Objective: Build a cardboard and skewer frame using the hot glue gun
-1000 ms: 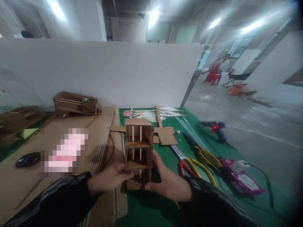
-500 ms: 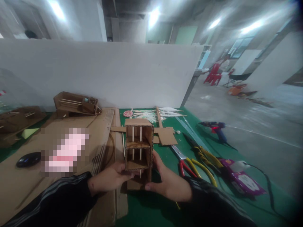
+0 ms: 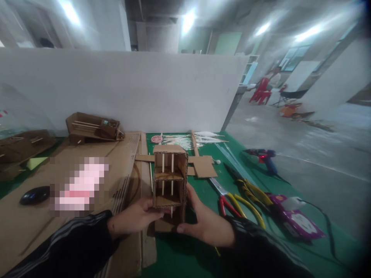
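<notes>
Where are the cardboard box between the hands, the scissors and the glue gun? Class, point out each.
Cardboard box [image 3: 167, 188]: head view, back wall of the middle compartment.
Scissors [image 3: 222, 191]: head view, metal blades near the handles.
Glue gun [image 3: 270, 164]: head view, upper blue handle.

The box [image 3: 168, 199] hides part of the fingers of both the left hand [image 3: 131, 218] and the right hand [image 3: 205, 224]. The bottom edge cuts off the sleeves [image 3: 72, 247]; the right one covers an end of the scissors [image 3: 222, 192]. The left edge crops a cardboard model [image 3: 20, 150]. Pixelation masks a pink patch [image 3: 84, 181]. Print on the purple pack [image 3: 298, 218] and a distant person [image 3: 274, 79] are too blurred to make out.
</notes>
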Motion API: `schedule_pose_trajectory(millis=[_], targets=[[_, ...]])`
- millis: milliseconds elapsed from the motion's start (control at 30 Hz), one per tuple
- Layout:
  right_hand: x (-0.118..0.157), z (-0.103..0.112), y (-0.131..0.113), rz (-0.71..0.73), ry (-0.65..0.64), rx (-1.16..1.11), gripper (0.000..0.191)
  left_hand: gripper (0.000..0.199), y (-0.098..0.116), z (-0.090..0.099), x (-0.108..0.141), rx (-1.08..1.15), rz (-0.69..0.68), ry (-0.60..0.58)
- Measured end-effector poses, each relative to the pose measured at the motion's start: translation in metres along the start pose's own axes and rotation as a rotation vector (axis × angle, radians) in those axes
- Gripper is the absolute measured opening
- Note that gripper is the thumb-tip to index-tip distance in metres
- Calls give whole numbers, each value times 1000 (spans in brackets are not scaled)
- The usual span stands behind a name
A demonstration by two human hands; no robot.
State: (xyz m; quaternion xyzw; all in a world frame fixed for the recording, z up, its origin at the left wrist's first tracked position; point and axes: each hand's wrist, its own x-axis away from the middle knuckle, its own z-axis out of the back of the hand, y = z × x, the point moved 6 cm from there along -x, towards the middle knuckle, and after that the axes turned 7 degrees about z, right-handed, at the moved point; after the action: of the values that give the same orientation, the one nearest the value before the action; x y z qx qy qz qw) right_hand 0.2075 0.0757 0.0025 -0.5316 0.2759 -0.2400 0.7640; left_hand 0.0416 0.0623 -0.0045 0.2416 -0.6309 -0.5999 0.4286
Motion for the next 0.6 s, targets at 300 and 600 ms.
schedule_pose_trajectory(millis=[300, 600], targets=[[14, 18, -10, -62, 95, 52, 102, 46, -5, 0, -2, 90, 41, -15], [140, 200, -44, -368, 531, 763, 63, 50, -10, 2, 1, 90, 100, -4]])
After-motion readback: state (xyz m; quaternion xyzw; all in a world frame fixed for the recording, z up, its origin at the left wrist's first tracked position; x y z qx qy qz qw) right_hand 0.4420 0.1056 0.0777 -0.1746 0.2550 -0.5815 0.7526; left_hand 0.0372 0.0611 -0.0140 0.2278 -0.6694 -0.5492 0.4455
